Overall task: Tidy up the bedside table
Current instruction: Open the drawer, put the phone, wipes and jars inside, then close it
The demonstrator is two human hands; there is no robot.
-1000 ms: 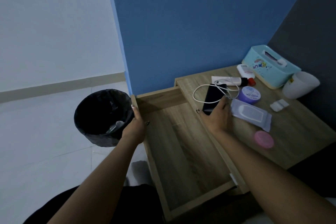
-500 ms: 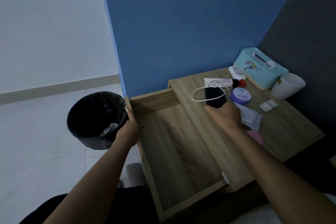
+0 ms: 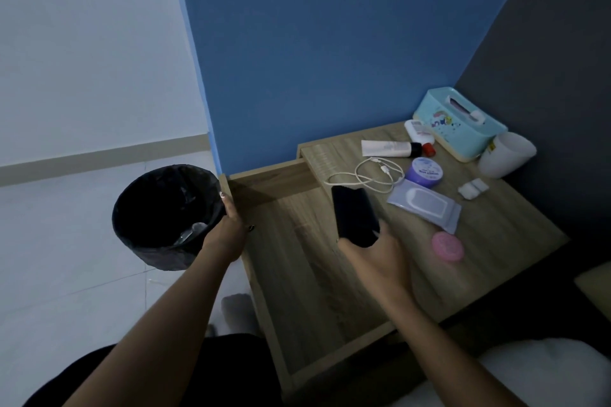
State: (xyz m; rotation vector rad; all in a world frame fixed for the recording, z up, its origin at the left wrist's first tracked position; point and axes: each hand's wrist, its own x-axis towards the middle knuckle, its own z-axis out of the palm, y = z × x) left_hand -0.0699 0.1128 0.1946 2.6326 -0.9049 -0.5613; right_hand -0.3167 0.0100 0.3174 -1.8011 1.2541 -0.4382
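A blue wall corner backs the wood-grain bedside table [image 3: 496, 241], its shallow drawer [image 3: 307, 274] pulled wide open. The right hand [image 3: 380, 261] grips a flat black device [image 3: 355, 216], smooth and rectangular, by its lower end over the drawer's right edge. The left hand [image 3: 228, 231] curls round the drawer's left wall, beside a round black-lined bin [image 3: 165, 215]. On the tabletop lie a looped white cable [image 3: 373, 175], a soft lilac wipes pack [image 3: 426, 205], a purple jar [image 3: 425, 172] and a pink round lid [image 3: 447, 246].

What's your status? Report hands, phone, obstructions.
Left hand grips drawer edge. Right hand holds phone above tabletop edge. Cable loose on tabletop, beside phone.
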